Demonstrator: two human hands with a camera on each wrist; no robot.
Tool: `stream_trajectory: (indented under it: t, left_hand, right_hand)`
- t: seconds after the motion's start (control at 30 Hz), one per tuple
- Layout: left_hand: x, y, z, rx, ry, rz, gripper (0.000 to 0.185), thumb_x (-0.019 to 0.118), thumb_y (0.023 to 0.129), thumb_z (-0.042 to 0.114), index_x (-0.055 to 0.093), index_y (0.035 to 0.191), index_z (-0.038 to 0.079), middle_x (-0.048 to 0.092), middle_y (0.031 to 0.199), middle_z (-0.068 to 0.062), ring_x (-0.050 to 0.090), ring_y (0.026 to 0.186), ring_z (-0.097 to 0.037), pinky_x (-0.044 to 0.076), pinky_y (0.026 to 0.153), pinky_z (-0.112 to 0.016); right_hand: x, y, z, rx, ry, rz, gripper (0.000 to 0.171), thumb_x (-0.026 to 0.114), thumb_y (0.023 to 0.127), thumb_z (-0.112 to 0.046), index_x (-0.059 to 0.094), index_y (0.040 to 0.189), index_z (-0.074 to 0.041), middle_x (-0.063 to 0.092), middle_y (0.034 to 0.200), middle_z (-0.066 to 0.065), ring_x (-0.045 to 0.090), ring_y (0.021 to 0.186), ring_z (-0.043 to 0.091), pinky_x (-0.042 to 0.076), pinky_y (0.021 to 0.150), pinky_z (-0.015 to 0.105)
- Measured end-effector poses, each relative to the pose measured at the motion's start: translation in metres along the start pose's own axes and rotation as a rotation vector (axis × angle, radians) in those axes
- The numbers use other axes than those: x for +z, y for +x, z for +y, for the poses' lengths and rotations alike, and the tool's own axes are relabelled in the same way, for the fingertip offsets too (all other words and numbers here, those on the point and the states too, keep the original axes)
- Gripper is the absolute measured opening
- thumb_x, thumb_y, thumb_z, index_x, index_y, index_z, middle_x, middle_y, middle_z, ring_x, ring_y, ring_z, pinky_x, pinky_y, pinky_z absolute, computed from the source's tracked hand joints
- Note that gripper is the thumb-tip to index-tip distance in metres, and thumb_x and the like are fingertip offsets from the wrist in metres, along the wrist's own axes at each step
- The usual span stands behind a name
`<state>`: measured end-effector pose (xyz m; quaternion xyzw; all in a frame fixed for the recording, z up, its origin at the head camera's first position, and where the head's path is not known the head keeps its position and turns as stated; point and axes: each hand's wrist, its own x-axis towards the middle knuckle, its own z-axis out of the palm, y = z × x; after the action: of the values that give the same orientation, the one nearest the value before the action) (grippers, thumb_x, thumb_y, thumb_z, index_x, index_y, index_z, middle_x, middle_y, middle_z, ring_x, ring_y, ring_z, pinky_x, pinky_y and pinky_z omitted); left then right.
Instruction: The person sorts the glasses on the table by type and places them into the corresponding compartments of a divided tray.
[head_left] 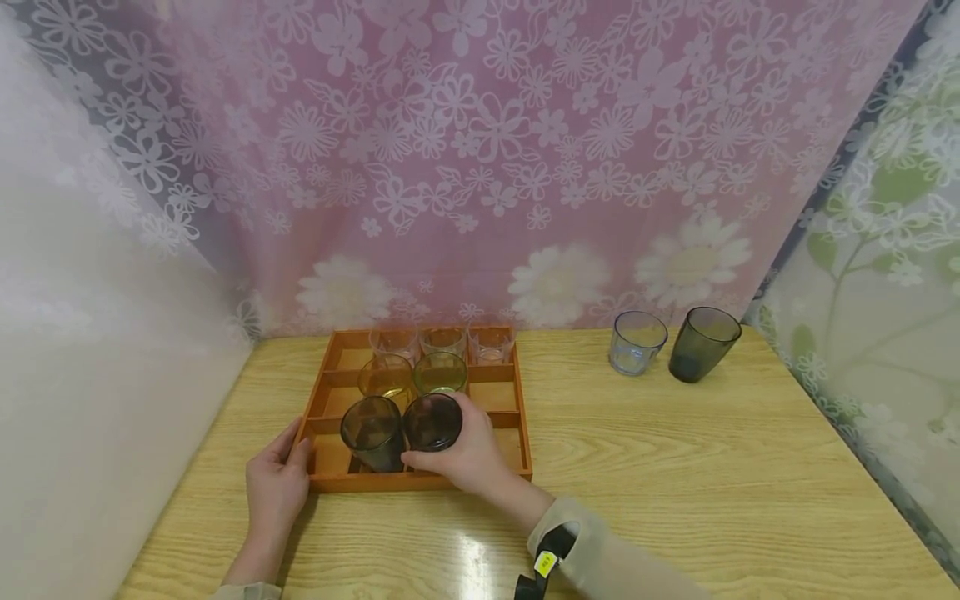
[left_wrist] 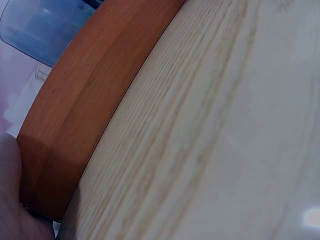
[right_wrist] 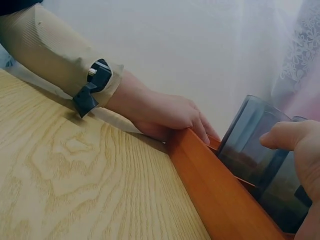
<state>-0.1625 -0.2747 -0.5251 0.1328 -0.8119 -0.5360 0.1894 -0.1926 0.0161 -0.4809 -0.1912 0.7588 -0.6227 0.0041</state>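
An orange wooden tray [head_left: 360, 482] with compartments lies on the table, left of centre. Its back row holds three clear glasses [head_left: 442, 340]. The middle row has two yellowish glasses [head_left: 439, 372], and the front row two dark ones. My right hand [head_left: 442, 437] grips the right-hand dark glass [head_left: 432, 421], thumb in front and fingers behind. The other dark glass [head_left: 372, 432] touches it on the left. My left hand [head_left: 277, 483] rests against the tray's front left corner, which the right wrist view shows as well, with the fingers [right_wrist: 197, 125] over the tray wall [right_wrist: 220, 190].
A pale blue glass [head_left: 637, 342] and a dark grey glass [head_left: 702, 343] stand on the wooden table [head_left: 675, 483] at the back right. Flowered curtains close in the back and both sides. The tray's right-hand compartments [head_left: 495, 396] hold nothing.
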Motion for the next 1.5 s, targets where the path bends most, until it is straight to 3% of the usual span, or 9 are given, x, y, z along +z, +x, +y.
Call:
stream_trajectory:
  t: [0.3, 0.47, 0.67, 0.8, 0.9, 1.07, 1.23, 1.5]
  left_hand:
    - [-0.002, 0.000, -0.001, 0.003, 0.007, 0.001, 0.041, 0.063, 0.106, 0.006, 0.061, 0.146, -0.002, 0.060, 0.144, -0.022, 0.053, 0.136, -0.035, 0.042, 0.089, -0.004]
    - [-0.003, -0.002, -0.002, 0.011, 0.027, 0.012, 0.040, 0.064, 0.105, 0.005, 0.062, 0.144, -0.003, 0.061, 0.142, -0.021, 0.055, 0.135, -0.035, 0.042, 0.090, -0.003]
    - [-0.004, -0.003, -0.005, 0.010, 0.031, 0.024, 0.040, 0.065, 0.104, 0.004, 0.063, 0.143, -0.004, 0.062, 0.140, -0.021, 0.055, 0.133, -0.035, 0.043, 0.089, -0.004]
    - [-0.004, -0.003, -0.005, 0.001, 0.027, 0.021, 0.040, 0.064, 0.105, 0.006, 0.063, 0.144, -0.003, 0.062, 0.140, -0.021, 0.055, 0.133, -0.035, 0.043, 0.089, -0.004]
    - [-0.004, -0.001, -0.003, 0.000, 0.020, 0.016, 0.040, 0.064, 0.105, 0.006, 0.062, 0.144, -0.003, 0.062, 0.141, -0.020, 0.055, 0.134, -0.034, 0.043, 0.090, -0.004]
    - [-0.003, 0.000, -0.002, 0.006, 0.025, 0.015, 0.040, 0.063, 0.105, 0.005, 0.062, 0.144, -0.004, 0.062, 0.141, -0.021, 0.055, 0.133, -0.035, 0.042, 0.090, -0.003]
    - [-0.002, 0.000, 0.000, 0.000, 0.031, 0.010, 0.040, 0.063, 0.106, 0.006, 0.061, 0.145, -0.004, 0.061, 0.141, -0.021, 0.054, 0.134, -0.035, 0.042, 0.090, -0.003]
    - [0.001, -0.001, 0.002, -0.014, 0.029, 0.005, 0.041, 0.063, 0.106, 0.007, 0.061, 0.146, -0.002, 0.061, 0.142, -0.020, 0.054, 0.135, -0.034, 0.042, 0.091, -0.003]
  right_hand:
    - [-0.010, -0.004, 0.000, 0.020, -0.039, -0.031, 0.088, 0.102, 0.068, -0.031, 0.058, 0.143, -0.016, 0.066, 0.130, -0.001, 0.064, 0.118, 0.023, 0.053, 0.100, 0.047]
    - [-0.019, -0.011, -0.004, 0.044, -0.027, -0.020, 0.092, 0.102, 0.069, -0.031, 0.056, 0.147, -0.013, 0.063, 0.133, -0.003, 0.061, 0.123, 0.019, 0.050, 0.107, 0.045]
    - [-0.034, -0.017, -0.006, 0.029, 0.027, -0.017, 0.091, 0.102, 0.068, -0.019, 0.055, 0.144, -0.005, 0.062, 0.137, 0.003, 0.058, 0.129, 0.024, 0.044, 0.114, 0.051]
    - [-0.045, -0.019, -0.006, 0.018, 0.044, -0.016, 0.089, 0.101, 0.070, -0.017, 0.054, 0.145, -0.003, 0.060, 0.141, 0.012, 0.055, 0.133, 0.034, 0.039, 0.117, 0.055]
    - [-0.055, -0.021, -0.007, 0.011, 0.034, -0.008, 0.088, 0.101, 0.070, -0.017, 0.055, 0.145, -0.005, 0.060, 0.143, 0.011, 0.054, 0.136, 0.036, 0.038, 0.118, 0.054]
    - [-0.071, -0.024, -0.007, -0.014, 0.013, 0.022, 0.085, 0.101, 0.071, -0.014, 0.057, 0.142, -0.006, 0.061, 0.142, 0.004, 0.055, 0.134, 0.029, 0.041, 0.117, 0.053]
    - [-0.090, -0.026, -0.003, -0.068, -0.011, 0.069, 0.081, 0.097, 0.075, -0.006, 0.054, 0.143, 0.002, 0.061, 0.140, 0.009, 0.056, 0.132, 0.030, 0.041, 0.116, 0.056]
    - [-0.124, -0.027, 0.005, -0.078, -0.028, 0.182, 0.075, 0.095, 0.078, -0.002, 0.055, 0.141, 0.001, 0.061, 0.140, 0.014, 0.055, 0.135, 0.039, 0.040, 0.117, 0.054]
